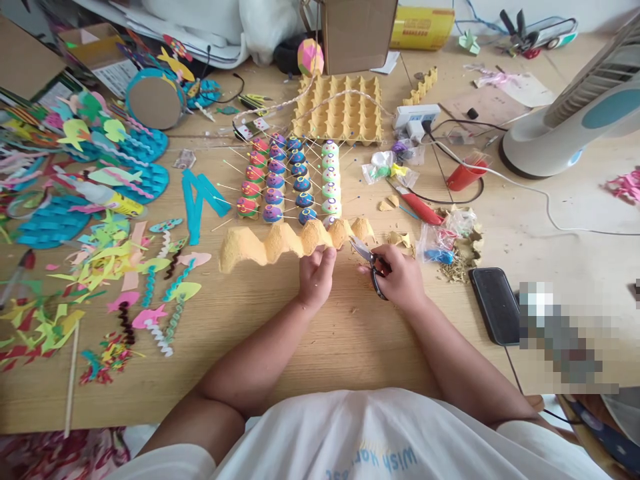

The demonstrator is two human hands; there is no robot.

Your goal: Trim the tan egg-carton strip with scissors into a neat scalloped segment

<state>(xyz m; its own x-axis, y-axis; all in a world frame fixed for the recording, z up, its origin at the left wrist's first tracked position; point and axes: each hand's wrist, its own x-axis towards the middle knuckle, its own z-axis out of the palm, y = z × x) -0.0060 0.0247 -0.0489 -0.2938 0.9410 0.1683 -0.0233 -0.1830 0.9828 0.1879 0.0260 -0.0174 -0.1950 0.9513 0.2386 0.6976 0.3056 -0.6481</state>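
My left hand (317,277) is closed on a strip of yellow egg carton (283,245), a row of several bumps held level above the table. In my right hand (400,275) is a pair of scissors (374,267) with black handles; the blades point up and left at the right end of the strip. Whether the blades touch the carton is hard to make out. Just beyond the strip stand rows of painted egg-carton cups in red (249,205), purple (273,212), blue (305,199) and pale green (331,190), with pins sticking out.
Behind the cups lies a yellow egg tray (345,107). Paper scraps and fish shapes (150,316) spread over the left side. To the right are carton trimmings (455,267), a black phone (495,305), a red cup (465,175) and a white fan (565,127) with its cable.
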